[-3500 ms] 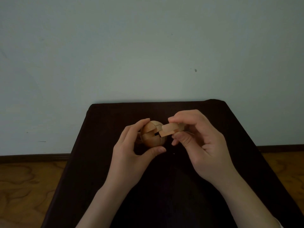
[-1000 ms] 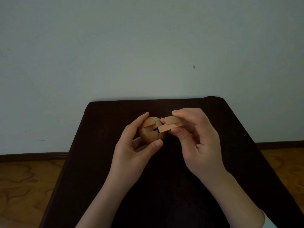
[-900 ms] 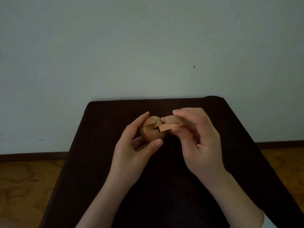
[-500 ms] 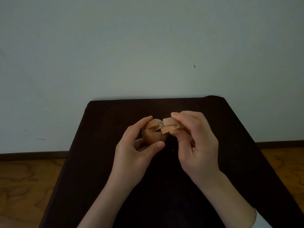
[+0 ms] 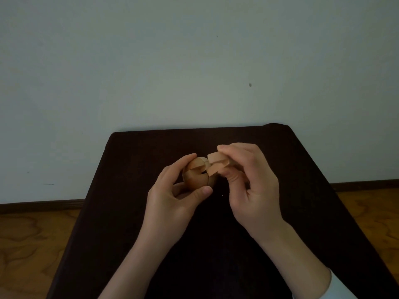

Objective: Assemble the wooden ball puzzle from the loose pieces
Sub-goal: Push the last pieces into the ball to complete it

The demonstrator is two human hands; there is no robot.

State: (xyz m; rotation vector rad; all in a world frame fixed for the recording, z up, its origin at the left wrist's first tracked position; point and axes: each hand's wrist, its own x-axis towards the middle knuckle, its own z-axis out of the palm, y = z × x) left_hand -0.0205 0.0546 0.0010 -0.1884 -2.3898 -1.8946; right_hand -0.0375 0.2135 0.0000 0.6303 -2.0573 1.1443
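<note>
The partly assembled wooden ball [image 5: 195,174] is held above the middle of a dark table [image 5: 129,190], clear of its surface. The left hand [image 5: 172,197] grips the ball: the forefinger curls over its top and the thumb presses against its lower front. The remaining left fingers lie behind the ball and are mostly hidden by it.

The right hand [image 5: 254,184] pinches a notched wooden piece [image 5: 217,164] between the thumb below and the curled fingers above. The near end of the piece touches the slot on the right side of the ball. The far end of the piece is covered by the right fingers.

A white sleeve cuff [image 5: 341,288] shows at the right wrist. Behind the table stands a pale wall [image 5: 194,61] bearing a small dark mark [image 5: 250,85]. A dark baseboard [image 5: 41,205] runs along the wall foot above a wooden floor [image 5: 32,244]. No writing or labels are legible.
</note>
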